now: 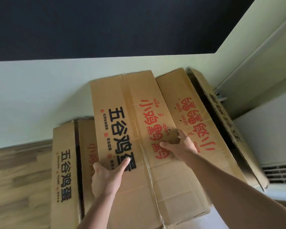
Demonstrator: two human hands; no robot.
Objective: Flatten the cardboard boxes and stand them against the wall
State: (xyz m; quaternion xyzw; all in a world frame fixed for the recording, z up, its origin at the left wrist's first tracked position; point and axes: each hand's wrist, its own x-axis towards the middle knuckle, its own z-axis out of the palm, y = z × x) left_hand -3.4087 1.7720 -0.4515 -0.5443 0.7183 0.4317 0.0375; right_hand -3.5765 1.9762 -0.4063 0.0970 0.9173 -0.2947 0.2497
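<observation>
Your left hand (106,176) lay low in the centre of the frame, its thumb pressed flat on the printed face of the flattened brown cardboard box with black and red characters (130,129) and its fingers (96,167) hooked round the box's left edge, so it was gripping that box. Your right hand (180,144) sat just right of centre on the same box, its fingers curled into the oval hand-hole in the red-lettered panel and holding the box there.

That box filled the middle of the frame, tilted back with its top edge touching the pale green wall (40,100). To its left, lower in the frame, a second flattened brown cardboard box with the same black lettering (63,171) stood partly tucked behind it. To its right, a third flattened brown box with upside-down red characters (196,116) leaned behind the held one, and a fourth worn brown cardboard piece (224,123) leaned at the right, against the white panelled unit (262,138) with a slotted vent at the lower right of the frame.

The wooden plank floor (20,179) showed at the lower left. A dark, near-black band (89,25) covered the upper wall across the top of the frame.
</observation>
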